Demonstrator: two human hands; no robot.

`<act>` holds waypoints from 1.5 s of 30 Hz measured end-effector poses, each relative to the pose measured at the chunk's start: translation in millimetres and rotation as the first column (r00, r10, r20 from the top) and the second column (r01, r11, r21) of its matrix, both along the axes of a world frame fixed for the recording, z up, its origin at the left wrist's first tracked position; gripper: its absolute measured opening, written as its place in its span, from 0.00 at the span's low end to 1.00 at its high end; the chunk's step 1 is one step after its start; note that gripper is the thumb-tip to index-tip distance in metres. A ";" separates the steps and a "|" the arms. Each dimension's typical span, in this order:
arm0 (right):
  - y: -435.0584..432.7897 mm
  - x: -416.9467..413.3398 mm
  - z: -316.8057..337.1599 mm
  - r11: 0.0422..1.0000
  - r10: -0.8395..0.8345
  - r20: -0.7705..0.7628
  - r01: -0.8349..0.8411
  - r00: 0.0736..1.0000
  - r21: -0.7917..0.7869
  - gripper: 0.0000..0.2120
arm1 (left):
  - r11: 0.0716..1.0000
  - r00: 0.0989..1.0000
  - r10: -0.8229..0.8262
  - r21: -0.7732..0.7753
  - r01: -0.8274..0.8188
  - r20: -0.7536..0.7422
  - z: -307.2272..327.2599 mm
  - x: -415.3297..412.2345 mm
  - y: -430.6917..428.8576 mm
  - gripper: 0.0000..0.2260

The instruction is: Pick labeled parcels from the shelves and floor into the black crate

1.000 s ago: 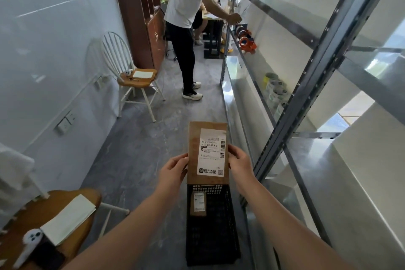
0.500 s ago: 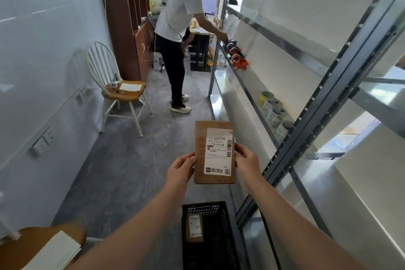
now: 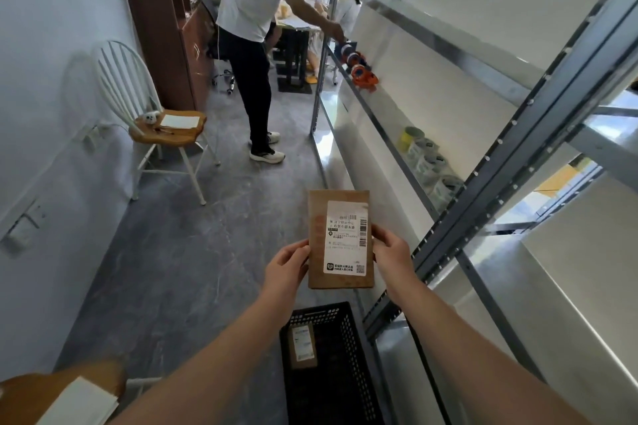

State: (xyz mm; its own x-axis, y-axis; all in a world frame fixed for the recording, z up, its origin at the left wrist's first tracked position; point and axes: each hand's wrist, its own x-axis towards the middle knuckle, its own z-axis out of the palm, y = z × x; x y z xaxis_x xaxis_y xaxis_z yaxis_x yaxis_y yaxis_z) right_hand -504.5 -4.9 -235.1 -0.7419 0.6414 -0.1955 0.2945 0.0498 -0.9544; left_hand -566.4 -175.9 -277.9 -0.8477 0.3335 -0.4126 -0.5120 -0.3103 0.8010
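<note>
From the head view, a flat brown parcel (image 3: 340,240) is held upright in front of the person, its white label (image 3: 347,238) facing the camera; the left hand (image 3: 288,264) has its fingers curled round the parcel's left edge and the right hand (image 3: 392,248) clasps the right edge likewise, so both are closed on it and neither is free; the parcel hangs in the air above and a little beyond the far end of the black crate (image 3: 352,338), which stands on the grey floor (image 3: 190,252) just beside the metal shelving upright (image 3: 518,166); a smaller parcel (image 3: 303,345) lies flat inside, near the crate's left wall; another person (image 3: 252,10) stands well apart down the aisle. The step in hand looks like reading the label before stowing; to do it well, draw the parcel back over the crate's mouth, tip it flat with the label up, lower it beside the smaller one and let go low rather than dropping it; keep the right forearm off the upright.
</note>
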 end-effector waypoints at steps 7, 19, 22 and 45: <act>24.1 6.7 0.0 0.997 -0.079 -0.009 0.079 0.997 -0.002 0.15 | 0.998 0.998 -0.056 -0.006 0.056 0.009 -0.7 -2.8 28.9 0.08; 84.7 -0.5 -22.8 0.993 -0.108 0.092 0.104 0.990 0.049 0.06 | 0.993 1.000 -0.023 -0.112 0.024 0.016 -13.2 1.6 90.3 0.07; 98.6 -4.1 -34.9 0.997 -0.059 0.114 0.054 0.992 0.048 0.06 | 0.987 0.999 0.022 -0.157 -0.018 0.029 -21.8 4.9 103.5 0.07; 112.4 9.6 -288.2 0.981 0.010 0.391 0.066 0.920 -0.180 0.17 | 0.851 0.980 0.043 -0.521 0.066 0.195 -237.9 7.2 130.0 0.03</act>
State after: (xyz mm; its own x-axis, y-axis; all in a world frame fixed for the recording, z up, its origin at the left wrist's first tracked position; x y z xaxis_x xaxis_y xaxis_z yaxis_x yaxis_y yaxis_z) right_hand -494.9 107.6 -523.3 -0.5653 0.5844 -0.5822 0.6424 -0.1309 -0.7551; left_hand -559.2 -45.9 -515.8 -0.7311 0.0317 -0.6816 -0.6727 0.1330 0.7278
